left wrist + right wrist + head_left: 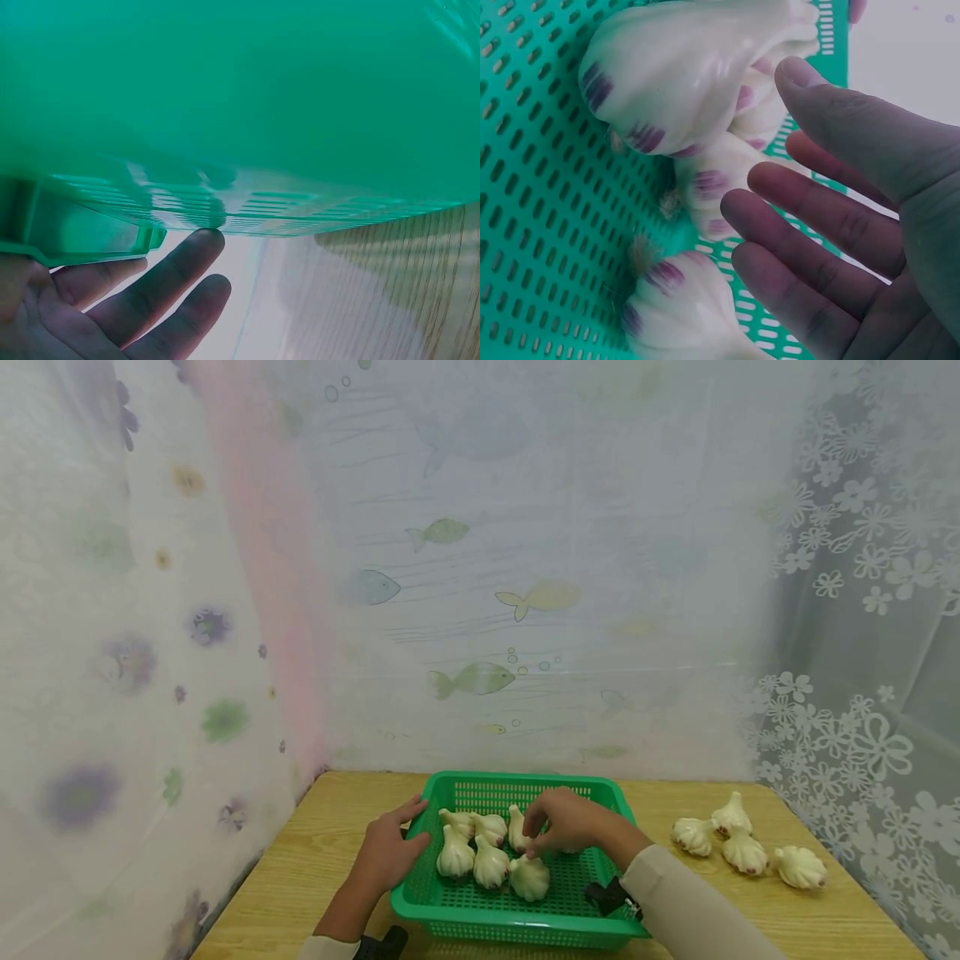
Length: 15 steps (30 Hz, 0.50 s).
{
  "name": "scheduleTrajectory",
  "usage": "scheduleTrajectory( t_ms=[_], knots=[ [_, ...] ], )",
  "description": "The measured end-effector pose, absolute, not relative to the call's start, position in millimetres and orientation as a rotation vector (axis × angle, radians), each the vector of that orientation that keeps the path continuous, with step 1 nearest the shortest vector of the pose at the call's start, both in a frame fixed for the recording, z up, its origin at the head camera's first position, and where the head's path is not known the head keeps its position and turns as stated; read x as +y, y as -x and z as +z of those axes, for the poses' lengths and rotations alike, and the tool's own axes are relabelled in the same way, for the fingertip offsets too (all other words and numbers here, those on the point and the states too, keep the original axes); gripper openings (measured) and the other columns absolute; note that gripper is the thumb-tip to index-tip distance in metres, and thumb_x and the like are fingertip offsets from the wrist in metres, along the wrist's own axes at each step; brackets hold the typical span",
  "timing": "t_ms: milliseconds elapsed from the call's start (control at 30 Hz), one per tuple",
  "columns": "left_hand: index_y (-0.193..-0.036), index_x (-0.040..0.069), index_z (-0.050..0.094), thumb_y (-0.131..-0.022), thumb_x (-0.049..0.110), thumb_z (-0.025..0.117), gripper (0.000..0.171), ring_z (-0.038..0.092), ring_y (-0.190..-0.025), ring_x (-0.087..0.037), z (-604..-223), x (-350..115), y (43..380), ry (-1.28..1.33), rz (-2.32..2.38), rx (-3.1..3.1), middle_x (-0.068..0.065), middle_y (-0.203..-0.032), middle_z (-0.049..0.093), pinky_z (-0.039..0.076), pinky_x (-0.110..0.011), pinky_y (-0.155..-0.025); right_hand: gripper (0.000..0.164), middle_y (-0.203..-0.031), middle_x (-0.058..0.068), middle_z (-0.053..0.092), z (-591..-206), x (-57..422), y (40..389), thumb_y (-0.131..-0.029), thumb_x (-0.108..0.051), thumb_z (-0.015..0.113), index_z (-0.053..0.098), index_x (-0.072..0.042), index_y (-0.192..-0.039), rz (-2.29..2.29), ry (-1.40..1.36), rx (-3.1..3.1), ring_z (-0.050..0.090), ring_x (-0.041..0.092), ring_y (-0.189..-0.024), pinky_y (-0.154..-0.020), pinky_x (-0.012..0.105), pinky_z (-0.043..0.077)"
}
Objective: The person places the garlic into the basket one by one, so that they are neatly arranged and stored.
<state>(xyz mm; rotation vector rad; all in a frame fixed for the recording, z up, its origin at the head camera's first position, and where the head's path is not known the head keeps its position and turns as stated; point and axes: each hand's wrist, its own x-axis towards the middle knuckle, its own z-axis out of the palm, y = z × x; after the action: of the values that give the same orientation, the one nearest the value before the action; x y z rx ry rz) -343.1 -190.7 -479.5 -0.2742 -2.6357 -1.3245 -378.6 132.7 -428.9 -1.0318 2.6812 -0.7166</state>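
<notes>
Several white garlic bulbs (pixel 491 866) with purple-marked bases lie in a green plastic basket (pixel 517 913). My right hand (pixel 562 821) reaches in over them from the right. In the right wrist view its fingers (pixel 825 217) are spread and loosely extended beside a large bulb (pixel 667 75), with nothing held between them. At the basket's left side is my left hand (pixel 390 850), its thumb by the rim. The left wrist view has its straight fingers (pixel 161 289) along the slotted outer wall (pixel 270 202); the thumb is hidden there.
More garlic bulbs (pixel 742 847) lie on the wooden table (pixel 315 852) to the right of the basket. A curtain printed with fish (pixel 472 679) hangs behind the table, and flowered curtains flank it on both sides.
</notes>
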Motion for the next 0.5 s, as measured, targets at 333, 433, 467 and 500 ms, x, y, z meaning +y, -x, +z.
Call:
scheduleTrajectory(
  t_ms=[333,433,467,500],
  knots=[
    [-0.152,0.011,0.054,-0.097,0.014,0.064,0.056,0.068,-0.081,-0.014,-479,-190,343,0.281,-1.316,-2.641,-0.003,-0.163,0.043,0.043,-0.032,-0.049,0.029,-0.109,0.003,0.077,-418,145,375,-0.087,-0.028,0.084,0.080,-0.012,-0.111,-0.786,1.048,2.705,0.073,0.016,-0.094,-0.078,0.031,0.058],
    [-0.152,0.011,0.054,-0.097,0.014,0.064,0.056,0.068,-0.080,-0.013,-479,-191,344,0.282,-1.322,-2.639,-0.004,-0.164,0.043,0.043,-0.032,-0.049,0.030,-0.112,0.005,0.076,-413,148,373,-0.088,-0.028,0.083,0.079,-0.011,-0.112,-0.820,1.065,2.694,0.074,0.014,-0.092,-0.077,0.029,0.058],
    [-0.152,0.010,0.054,-0.097,0.014,0.064,0.056,0.068,-0.080,-0.013,-479,-191,343,0.283,-1.325,-2.637,-0.004,-0.164,0.043,0.043,-0.032,-0.049,0.030,-0.113,0.006,0.076,-412,149,372,-0.088,-0.029,0.083,0.079,-0.011,-0.112,-0.826,1.069,2.689,0.074,0.013,-0.092,-0.078,0.029,0.058],
    [-0.152,0.011,0.054,-0.097,0.014,0.064,0.056,0.067,-0.079,-0.014,-479,-190,343,0.271,-1.330,-2.636,-0.002,-0.164,0.043,0.043,-0.032,-0.049,0.031,-0.114,0.008,0.076,-411,150,370,-0.088,-0.029,0.083,0.079,-0.010,-0.112,-0.834,1.075,2.683,0.075,0.014,-0.091,-0.077,0.029,0.058]
  ],
)
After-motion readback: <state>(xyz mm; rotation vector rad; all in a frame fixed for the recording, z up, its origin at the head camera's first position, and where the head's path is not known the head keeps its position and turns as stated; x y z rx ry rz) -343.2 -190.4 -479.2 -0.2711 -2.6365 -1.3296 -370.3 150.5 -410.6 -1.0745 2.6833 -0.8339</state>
